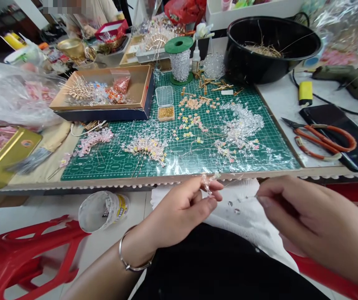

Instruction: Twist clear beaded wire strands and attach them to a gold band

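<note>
The left hand (179, 212) pinches a clear beaded wire sprig (207, 184) above a white cloth (238, 212); the curled right hand (310, 216) may be gripping something, but that is hard to tell.

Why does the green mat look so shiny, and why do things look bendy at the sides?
In the head view, the mat shines because clear plastic over it catches bright light; the table edge bows and the red stool looks stretched, probably from a wide lens; shadows are soft; the left hand and right hand look fairly sharp.
</note>
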{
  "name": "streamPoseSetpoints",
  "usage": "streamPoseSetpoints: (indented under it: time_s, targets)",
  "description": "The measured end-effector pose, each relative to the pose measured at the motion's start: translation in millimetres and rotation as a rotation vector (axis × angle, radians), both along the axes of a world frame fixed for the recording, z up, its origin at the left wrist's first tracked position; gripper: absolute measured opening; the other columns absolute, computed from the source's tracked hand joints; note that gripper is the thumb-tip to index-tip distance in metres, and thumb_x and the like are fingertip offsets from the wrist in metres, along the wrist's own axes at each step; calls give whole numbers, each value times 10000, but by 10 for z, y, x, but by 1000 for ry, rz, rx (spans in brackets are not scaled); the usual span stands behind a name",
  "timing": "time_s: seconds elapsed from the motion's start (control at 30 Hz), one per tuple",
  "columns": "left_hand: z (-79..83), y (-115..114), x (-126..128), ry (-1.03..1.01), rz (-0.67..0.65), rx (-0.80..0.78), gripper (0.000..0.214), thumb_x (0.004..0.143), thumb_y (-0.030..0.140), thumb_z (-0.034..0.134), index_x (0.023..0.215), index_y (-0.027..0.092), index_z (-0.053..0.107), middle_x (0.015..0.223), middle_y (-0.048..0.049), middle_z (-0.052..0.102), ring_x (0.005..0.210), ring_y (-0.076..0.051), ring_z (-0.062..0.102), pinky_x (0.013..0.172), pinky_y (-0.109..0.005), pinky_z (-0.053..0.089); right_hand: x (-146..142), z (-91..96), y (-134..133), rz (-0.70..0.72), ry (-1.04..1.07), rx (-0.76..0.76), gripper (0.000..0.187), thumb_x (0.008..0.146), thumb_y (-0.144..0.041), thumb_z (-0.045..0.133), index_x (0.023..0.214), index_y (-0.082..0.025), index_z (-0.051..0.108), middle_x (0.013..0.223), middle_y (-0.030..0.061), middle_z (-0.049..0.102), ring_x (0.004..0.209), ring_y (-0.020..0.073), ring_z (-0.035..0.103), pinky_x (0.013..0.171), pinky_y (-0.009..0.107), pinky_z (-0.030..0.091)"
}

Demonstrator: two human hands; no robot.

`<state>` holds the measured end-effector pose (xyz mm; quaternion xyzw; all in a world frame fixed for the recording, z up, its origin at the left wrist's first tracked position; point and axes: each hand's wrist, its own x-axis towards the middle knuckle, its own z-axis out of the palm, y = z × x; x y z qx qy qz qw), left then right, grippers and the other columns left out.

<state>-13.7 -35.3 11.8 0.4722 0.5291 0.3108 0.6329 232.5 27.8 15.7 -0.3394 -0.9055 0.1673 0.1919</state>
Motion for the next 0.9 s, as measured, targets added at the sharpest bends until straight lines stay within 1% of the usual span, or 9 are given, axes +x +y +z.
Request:
streamPoseSetpoints:
  time_s: [0.07, 0.13, 0.23, 0.33, 0.43, 0.53, 0.6, 0.73, 0.9]
  targets:
    - [-13, -23, -31, -4, 31, -6, 284, 1022, 328, 531, 1273, 239, 629, 1135, -50, 673, 807, -137, 525, 709, -261, 428, 44, 36, 27, -124, 15, -76, 138, 990, -270, 471, 855, -279, 499, 635, -4, 616, 494, 171, 581, 453, 311, 439]
    - [-23, -35, -40, 12, 50, -14, 271, 1025, 252, 483, 1221, 237, 669, 1101, -45, 690, 827, -145, 539, 727, -265, 425, 64, 56, 42, -254, 37, -136, 166, 998, -316, 462, 842, -287, 510, 664, 24, 629, 540, 198, 576, 481, 342, 433]
    - [-46, -23, -40, -4, 119, -51, 265, 1029, 315, 490, 1091, 202, 722, 992, -50, 714, 650, -118, 449, 648, -274, 387, 82, 70, 51, -362, 55, -182, 202, 1011, -368, 454, 849, -289, 543, 664, 25, 606, 573, 209, 546, 518, 359, 416]
    - [-66, 29, -55, -25, 255, -39, 303, 1013, 443, 555, 1037, 190, 720, 927, -39, 715, 571, -96, 358, 595, -269, 353, 105, 110, 53, -397, 101, -253, 216, 1001, -429, 494, 862, -285, 574, 630, -8, 555, 509, 175, 482, 477, 327, 384]
    - [-43, 120, -57, 30, 314, 48, 275, 1011, 429, 574, 1041, 201, 725, 943, -33, 722, 689, -120, 516, 677, -261, 411, 81, 201, 42, -342, 193, -431, 266, 1000, -486, 513, 847, -278, 581, 627, -13, 537, 519, 169, 487, 457, 307, 374]
    - [11, 217, 13, 100, 231, 155, 236, 1009, 358, 567, 962, 187, 723, 956, -47, 726, 941, -180, 638, 867, -288, 461, -43, 293, 17, -211, 245, -669, 333, 1011, -510, 505, 786, -269, 560, 614, -8, 524, 585, 181, 526, 488, 297, 403]
    - [33, 261, 88, 102, 99, 200, 252, 1011, 339, 548, 884, 182, 699, 936, -42, 720, 962, -188, 648, 901, -293, 458, -157, 307, 0, -158, 259, -729, 354, 1015, -479, 495, 740, -260, 536, 619, -10, 515, 603, 172, 524, 509, 283, 417]
    - [7, 255, 186, 137, -112, 275, 291, 1025, 331, 517, 806, 186, 643, 840, -14, 662, 823, -162, 598, 785, -269, 435, -307, 209, -38, -163, 252, -680, 276, 987, -356, 511, 736, -246, 541, 652, -17, 524, 589, 144, 491, 504, 248, 419]
    - [-26, 171, 158, 129, -150, 304, 261, 1030, 266, 497, 815, 187, 621, 823, -19, 640, 811, -160, 595, 762, -260, 436, -311, 113, -95, -220, 168, -504, 199, 940, -255, 521, 745, -247, 558, 623, -19, 559, 547, 137, 512, 469, 232, 424]
